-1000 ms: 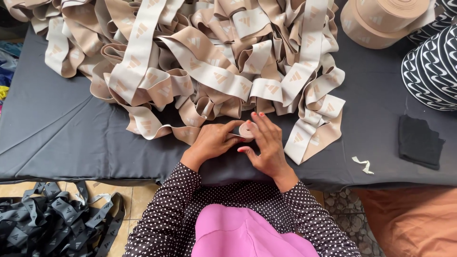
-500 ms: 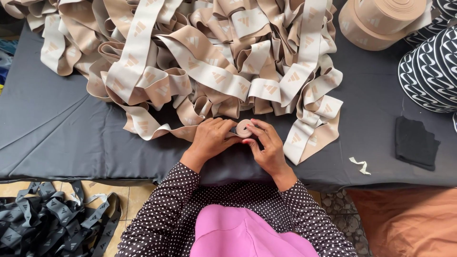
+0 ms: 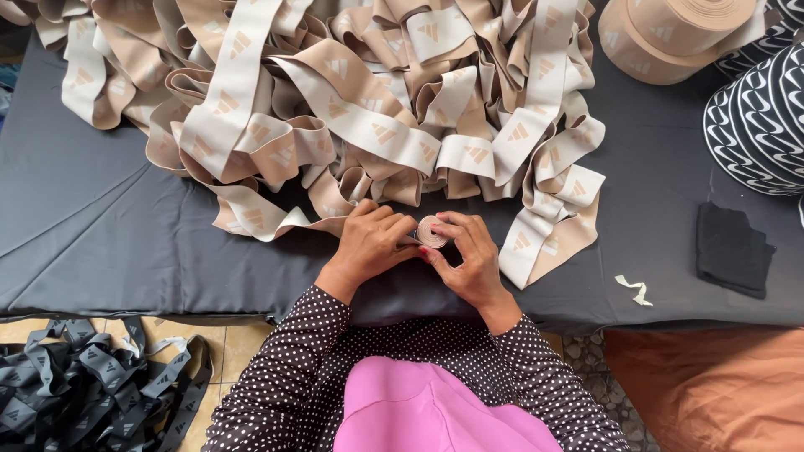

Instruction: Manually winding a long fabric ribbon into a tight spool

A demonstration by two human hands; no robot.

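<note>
Two hands meet at the near edge of a bench draped in dark grey cloth (image 3: pixel 109 226), closed between them on a small, tightly wound coil of beige elastic band (image 3: pixel 432 231). The left hand (image 3: pixel 373 243) lies with fingers curled over the band just where it feeds into the coil; the right hand (image 3: pixel 469 255) cups the coil from the other side, thumb and fingertips pinched around its rim. The coil stands on edge, just off the cloth, right in front of the person's spotted dark sleeves.

By its size the coil looks barely begun — only a few turns thick. Behind it, a large loose heap of wide beige elastic band with pale printed marks (image 3: pixel 352 109) sprawls across most of the bench, folded and tangled, and by appearance nearly all of it is yet to be wound. At the far right corner sit big finished rolls of the same beige band (image 3: pixel 670 38), a fair sign of how much winding one roll takes.

Beside those, black rolls with white wavy stripes (image 3: pixel 758 117) crowd the right edge. A folded black cloth patch (image 3: pixel 733 259) and a small pale scrap of band (image 3: pixel 634 289) lie apart on the cloth to the right — while a heap of black strap (image 3: pixel 92 381) rests on the tiled floor at lower left.
</note>
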